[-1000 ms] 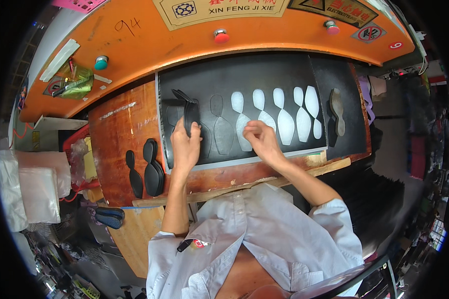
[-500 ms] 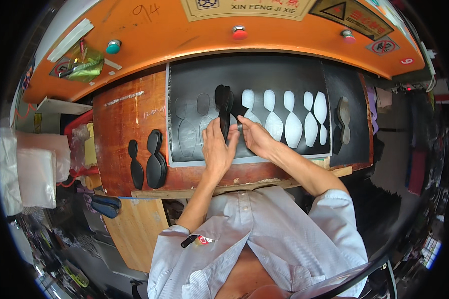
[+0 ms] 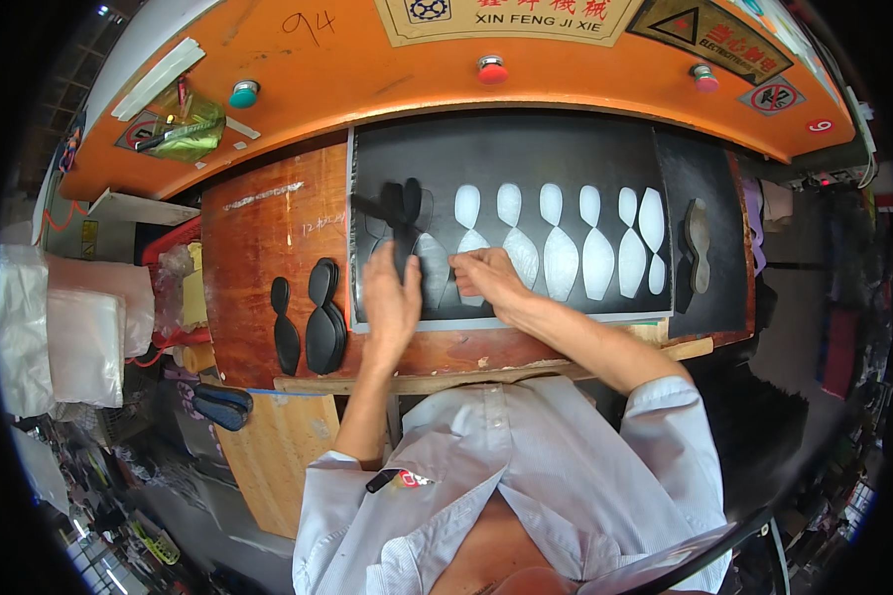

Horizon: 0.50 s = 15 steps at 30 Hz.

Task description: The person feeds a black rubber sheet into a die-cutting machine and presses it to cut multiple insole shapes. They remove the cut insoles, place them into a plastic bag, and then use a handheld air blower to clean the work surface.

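Observation:
My left hand (image 3: 392, 297) holds several black insole-shaped pieces (image 3: 403, 220), blurred by motion, over the left part of a black sheet (image 3: 546, 139). My right hand (image 3: 493, 281) has its fingers pinched together above the sheet, beside the leftmost white insole-shaped opening (image 3: 468, 205). Whatever may be between those fingertips is hidden. Several more white openings of the same outline, such as this one (image 3: 562, 263), run in a row to the right. Part of a cut outline shows beside my left hand.
Stacked black insole pieces (image 3: 324, 332) and a narrower black piece (image 3: 286, 337) lie on the wooden table (image 3: 243, 238) at left. A grey-brown insole-shaped piece (image 3: 698, 245) lies at right. Across the back stands an orange machine front (image 3: 387, 74) with knobs. Plastic bags (image 3: 84, 337) hang far left.
My left hand has moved left with the black pieces. Another white opening now shows in the sheet, left of the others. My right hand has come away from the pieces.

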Each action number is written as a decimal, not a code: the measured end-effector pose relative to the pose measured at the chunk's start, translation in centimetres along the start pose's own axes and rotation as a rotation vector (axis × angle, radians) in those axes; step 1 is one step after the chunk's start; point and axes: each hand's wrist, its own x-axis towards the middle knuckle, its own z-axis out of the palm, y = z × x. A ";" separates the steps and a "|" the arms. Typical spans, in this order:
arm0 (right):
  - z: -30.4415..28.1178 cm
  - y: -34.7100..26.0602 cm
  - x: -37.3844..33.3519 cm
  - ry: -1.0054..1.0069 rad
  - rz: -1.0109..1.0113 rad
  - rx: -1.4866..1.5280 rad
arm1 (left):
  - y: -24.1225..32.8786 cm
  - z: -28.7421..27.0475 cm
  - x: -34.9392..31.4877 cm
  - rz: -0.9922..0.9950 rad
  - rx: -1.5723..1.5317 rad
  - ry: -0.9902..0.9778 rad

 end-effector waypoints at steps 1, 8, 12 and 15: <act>0.2 -0.3 0.5 0.006 0.038 -0.022 | 0.1 0.8 -0.8 0.071 0.006 0.051; 0.5 -1.3 1.0 -0.150 0.118 0.053 | 0.9 1.9 -2.4 0.092 -0.019 0.020; 1.2 -0.3 1.2 -0.254 0.122 0.394 | 0.7 1.6 -1.8 0.046 -0.075 0.026; 1.8 0.7 0.2 -0.175 -0.047 0.220 | -0.6 0.7 -0.7 -0.049 -0.233 0.086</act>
